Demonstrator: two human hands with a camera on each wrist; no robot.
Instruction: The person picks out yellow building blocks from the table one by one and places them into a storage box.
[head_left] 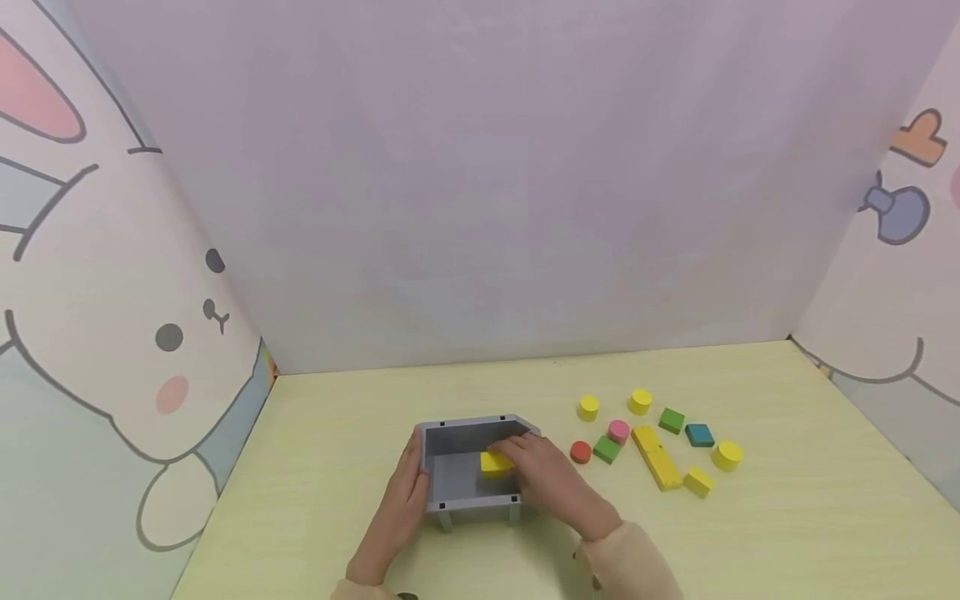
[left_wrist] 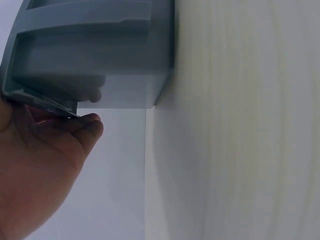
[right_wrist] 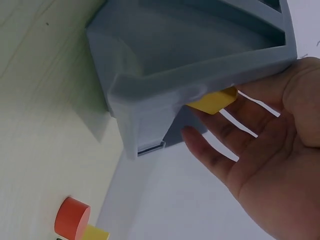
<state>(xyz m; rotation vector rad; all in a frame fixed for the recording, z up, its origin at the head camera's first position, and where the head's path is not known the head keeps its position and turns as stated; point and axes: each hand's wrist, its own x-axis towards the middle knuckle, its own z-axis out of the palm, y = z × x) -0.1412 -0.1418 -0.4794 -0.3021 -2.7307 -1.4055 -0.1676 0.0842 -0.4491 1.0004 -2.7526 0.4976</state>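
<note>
A grey plastic storage bin (head_left: 472,503) stands on the table in front of the person, its open top facing up. At its left side, the left hand (head_left: 402,492) grips the rim; the left wrist view has the fingers around the edge of the bin (left_wrist: 85,55). Inside the bin, the right hand (head_left: 547,479) pinches a yellow block (head_left: 493,464). From the right wrist, part of that yellow block (right_wrist: 215,101) shows beneath the bin's rim, between thumb and fingers. Some right fingertips are hidden by the bin and block.
Right of the bin lie loose blocks: a red cylinder (head_left: 581,452), a pink cylinder (head_left: 618,431), green blocks (head_left: 672,420), a blue block (head_left: 700,435), yellow cylinders (head_left: 727,455), a long yellow row (head_left: 657,458) and a small yellow block (head_left: 698,482). A pale curtain (head_left: 480,208) hangs behind.
</note>
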